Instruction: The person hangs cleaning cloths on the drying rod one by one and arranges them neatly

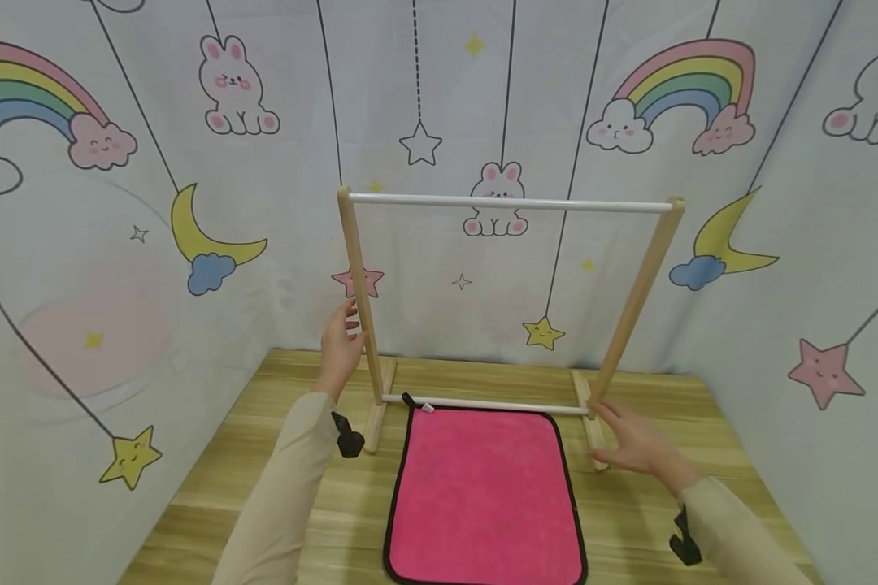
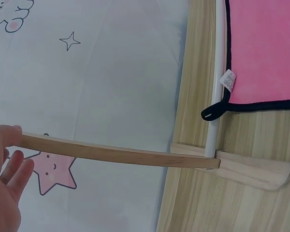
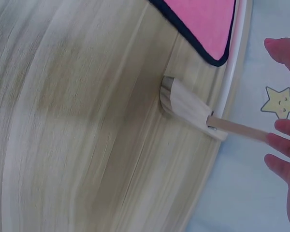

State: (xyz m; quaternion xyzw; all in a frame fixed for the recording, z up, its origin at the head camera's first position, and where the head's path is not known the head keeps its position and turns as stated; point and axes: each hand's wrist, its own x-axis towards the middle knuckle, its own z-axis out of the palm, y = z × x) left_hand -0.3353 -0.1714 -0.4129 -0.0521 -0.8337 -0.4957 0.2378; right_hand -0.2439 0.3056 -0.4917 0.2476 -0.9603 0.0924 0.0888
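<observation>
A small drying rack with pale wooden posts (image 1: 636, 305) and white crossbars (image 1: 508, 202) stands on the wooden table. My left hand (image 1: 341, 345) is beside its left post (image 2: 121, 153), fingers loosely bent, with the thumb right at the wood. My right hand (image 1: 640, 443) reaches low beside the right post, fingers spread; in the right wrist view its fingertips (image 3: 278, 142) overlap the post's end (image 3: 237, 129). Between the hands a pink cloth (image 1: 486, 496) with black edging lies flat, its top edge along the lower crossbar (image 1: 483, 404). A hanging loop (image 2: 213, 112) and white label (image 2: 228, 79) mark its corner.
White curtains (image 1: 439, 301) printed with rabbits, stars, moons and rainbows enclose the table (image 1: 658, 520) at the back and both sides. Wooden feet (image 1: 375, 414) of the rack rest on the tabletop. Each sleeve has a black wrist mount (image 1: 347, 436).
</observation>
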